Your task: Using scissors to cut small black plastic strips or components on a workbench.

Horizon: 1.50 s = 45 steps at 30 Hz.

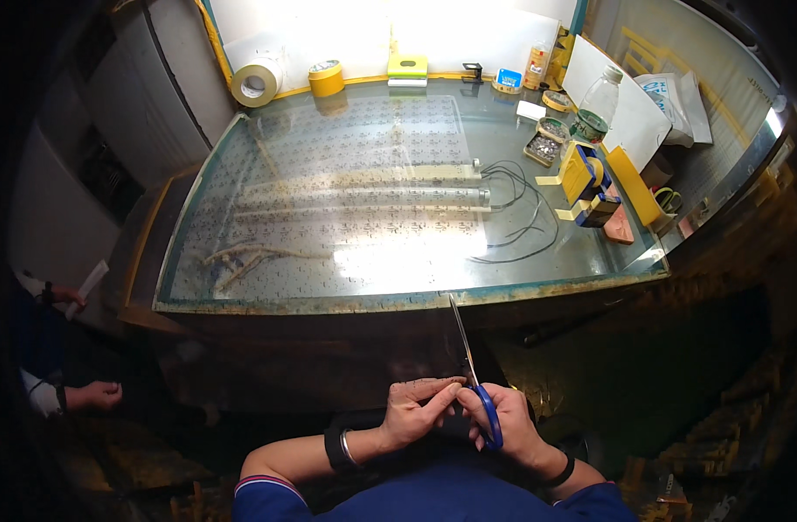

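Observation:
A pair of scissors with blue handles [490,421] is gripped in my right hand [516,428], its long blades pointing up and away toward the front edge of the table. My left hand [411,412] is closed in a pinch, thumb against forefinger, right beside the scissors' handles. Its fingertips meet those of my right hand. What the left fingers hold, if anything, is too small to make out. Both hands are in front of my body, short of the glass-topped table [572,266].
Under the glass lie a patterned sheet [294,130] and light tubes [363,198] with black wires [550,217]. Tape rolls [257,83], a plastic bottle [596,109] and a yellow-and-blue tape dispenser [581,178] stand on top. At left, another person's hand [92,396] shows.

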Each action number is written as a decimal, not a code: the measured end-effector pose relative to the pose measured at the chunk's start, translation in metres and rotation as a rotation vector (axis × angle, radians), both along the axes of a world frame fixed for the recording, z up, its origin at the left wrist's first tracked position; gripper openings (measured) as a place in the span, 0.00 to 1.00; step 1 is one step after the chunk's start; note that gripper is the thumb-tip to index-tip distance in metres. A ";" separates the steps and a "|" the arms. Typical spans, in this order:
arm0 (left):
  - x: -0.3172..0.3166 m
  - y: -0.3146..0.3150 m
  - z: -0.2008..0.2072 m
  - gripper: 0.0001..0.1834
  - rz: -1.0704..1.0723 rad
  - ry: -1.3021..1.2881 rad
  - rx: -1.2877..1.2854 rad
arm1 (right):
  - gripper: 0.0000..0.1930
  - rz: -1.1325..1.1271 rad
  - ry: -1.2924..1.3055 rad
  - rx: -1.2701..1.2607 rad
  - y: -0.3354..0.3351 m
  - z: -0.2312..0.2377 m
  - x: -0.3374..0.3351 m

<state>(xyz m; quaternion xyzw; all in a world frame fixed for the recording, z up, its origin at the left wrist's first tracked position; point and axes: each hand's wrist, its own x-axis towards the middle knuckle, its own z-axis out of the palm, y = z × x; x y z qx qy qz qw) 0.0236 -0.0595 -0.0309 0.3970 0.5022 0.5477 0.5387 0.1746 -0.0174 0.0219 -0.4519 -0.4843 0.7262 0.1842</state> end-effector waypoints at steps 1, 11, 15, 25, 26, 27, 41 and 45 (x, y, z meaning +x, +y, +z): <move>0.000 0.000 0.000 0.10 0.000 0.000 0.000 | 0.16 0.005 -0.021 -0.003 0.000 0.000 0.000; 0.000 -0.004 0.002 0.09 -0.081 0.105 0.017 | 0.14 -0.040 0.040 0.001 0.006 0.006 -0.004; 0.002 -0.006 -0.003 0.09 -0.057 0.119 0.029 | 0.18 -0.014 -0.004 0.027 0.006 0.008 -0.003; 0.006 -0.013 -0.011 0.10 -0.121 0.146 0.088 | 0.20 -0.059 0.056 -0.002 0.010 0.008 -0.004; 0.006 -0.013 -0.013 0.10 -0.122 0.134 0.098 | 0.20 -0.059 0.055 -0.001 0.011 0.008 -0.004; 0.006 -0.013 -0.015 0.10 -0.122 0.122 0.107 | 0.20 -0.063 0.058 0.002 0.011 0.008 -0.004; 0.006 -0.015 -0.011 0.09 -0.143 0.176 0.118 | 0.20 -0.054 -0.022 0.016 0.013 0.013 -0.005; 0.005 -0.013 -0.007 0.09 -0.157 0.192 0.119 | 0.20 -0.048 -0.060 0.041 0.013 0.016 -0.004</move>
